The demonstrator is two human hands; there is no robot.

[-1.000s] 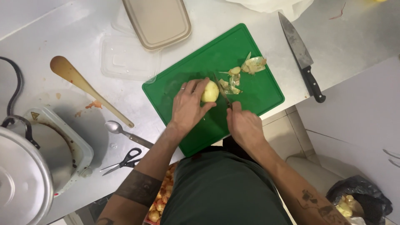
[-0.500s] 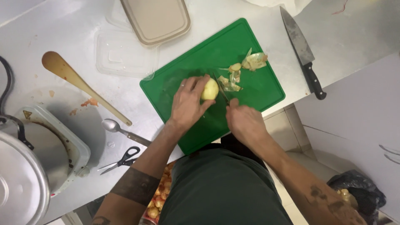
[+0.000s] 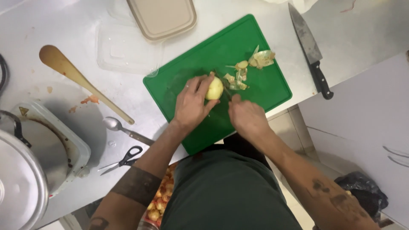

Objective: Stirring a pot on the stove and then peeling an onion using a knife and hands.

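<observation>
The left hand (image 3: 191, 104) grips a pale peeled onion (image 3: 214, 88) on the green cutting board (image 3: 260, 91), fingers wrapped over it. The right hand (image 3: 246, 117), just right of the onion, closes around a small knife (image 3: 224, 87) whose blade touches it.

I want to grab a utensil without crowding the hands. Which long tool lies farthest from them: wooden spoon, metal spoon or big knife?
The wooden spoon, out at the counter's left; metal spoon and big knife lie closer.
</observation>
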